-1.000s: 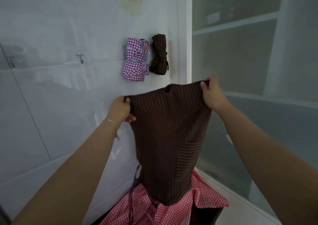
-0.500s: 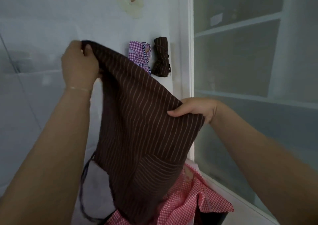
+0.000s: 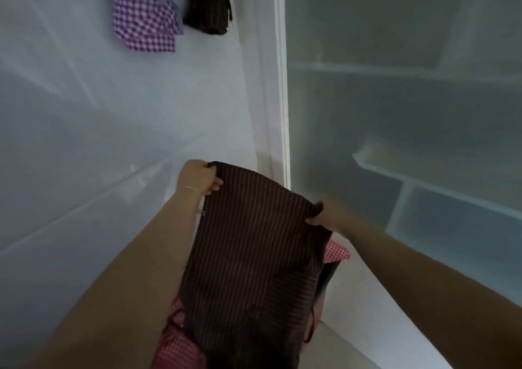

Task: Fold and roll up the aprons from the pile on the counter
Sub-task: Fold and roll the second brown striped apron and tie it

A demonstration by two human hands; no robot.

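Gripping top corners of the dark brown pinstriped cloth apron (image 3: pixel 254 255): left hand (image 3: pixel 197 178) higher and farther out, right hand (image 3: pixel 329 213) nearer. Long axis hangs down over red gingham pile (image 3: pixel 180 346).

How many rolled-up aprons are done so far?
2: a purple checked roll and a brown striped roll side by side at the far end of the counter. Others may lie out of frame.

- Bare white table (image 3: pixel 84 148) lies open to the left and ahead of the hands.
- Two rolled aprons, purple checked (image 3: pixel 144 15) and brown striped (image 3: pixel 207 4), sit touching at the far edge.
- A glass partition (image 3: pixel 395 114) walls off the right.
- The hanging brown apron (image 3: pixel 254 255) covers the near middle.
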